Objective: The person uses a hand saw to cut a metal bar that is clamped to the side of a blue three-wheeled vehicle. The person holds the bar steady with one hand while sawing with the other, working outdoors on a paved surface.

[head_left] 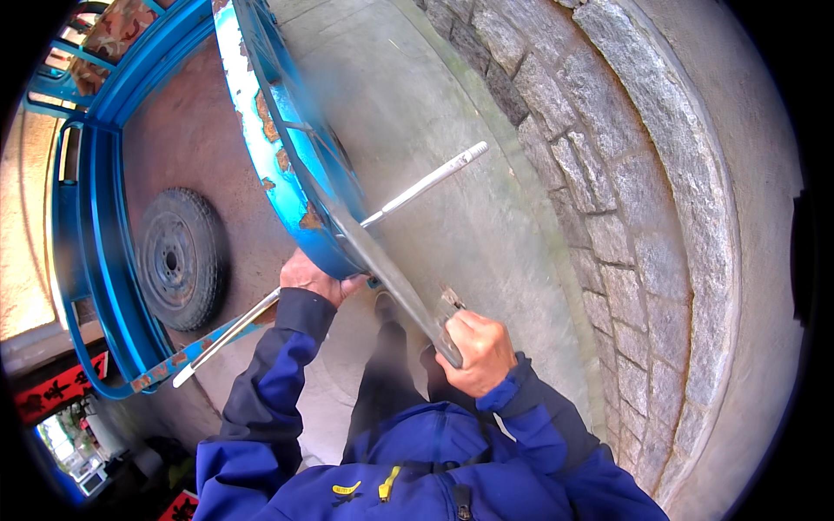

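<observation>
My left hand (314, 276) is closed round the lower end of a blue metal side panel (291, 204), whose pale paint is chipped and rusty. My right hand (478, 352) makes a fist at the near end of a long grey bar (395, 273), which slants up along the panel's right side. A small brownish, ragged-ended piece (452, 300) sticks up beside that fist; its kind cannot be made out. A white rod (426, 184) reaches out right of the panel. Another white length (228, 337) shows left of my left wrist; whether both are one rod is hidden.
A black tyre on its wheel (181, 259) lies on the brown cart bed (248, 161), inside a blue tubular frame (109, 234). Grey concrete floor (512, 252) runs to a stone-block wall (643, 208) on the right. Red signs (59, 389) hang at lower left.
</observation>
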Available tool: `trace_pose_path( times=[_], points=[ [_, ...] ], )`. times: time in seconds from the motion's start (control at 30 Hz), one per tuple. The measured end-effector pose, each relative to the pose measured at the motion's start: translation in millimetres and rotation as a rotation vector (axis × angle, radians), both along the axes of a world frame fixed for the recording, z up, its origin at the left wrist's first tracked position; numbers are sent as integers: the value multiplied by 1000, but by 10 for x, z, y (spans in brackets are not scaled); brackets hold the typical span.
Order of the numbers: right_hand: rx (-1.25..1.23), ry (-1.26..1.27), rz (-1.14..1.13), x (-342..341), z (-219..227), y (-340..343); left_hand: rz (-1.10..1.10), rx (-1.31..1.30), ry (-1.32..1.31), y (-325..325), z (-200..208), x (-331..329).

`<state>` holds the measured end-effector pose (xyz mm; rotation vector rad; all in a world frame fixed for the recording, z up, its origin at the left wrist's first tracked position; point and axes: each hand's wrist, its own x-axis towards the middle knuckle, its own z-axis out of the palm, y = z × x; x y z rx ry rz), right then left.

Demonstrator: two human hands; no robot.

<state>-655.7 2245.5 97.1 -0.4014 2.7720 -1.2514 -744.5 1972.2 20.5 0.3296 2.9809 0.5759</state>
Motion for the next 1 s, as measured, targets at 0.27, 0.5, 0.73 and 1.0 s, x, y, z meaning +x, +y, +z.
trace_pose_path(
  times=[0.27,0.5,0.73,1.0],
  points=[
    [-63,2,14,-34,-22,-1,-48,-81,120,-53,-68,8],
    [-83,9,9,-122,-25,-18,-40,-124,129,-20,-91,8],
    [-53,-15,7,14,-22,42,-16,-98,73,-24,-57,27],
    [-102,5,20,-248,-49,-101,1,0,74,-67,-208,32]
  ],
)
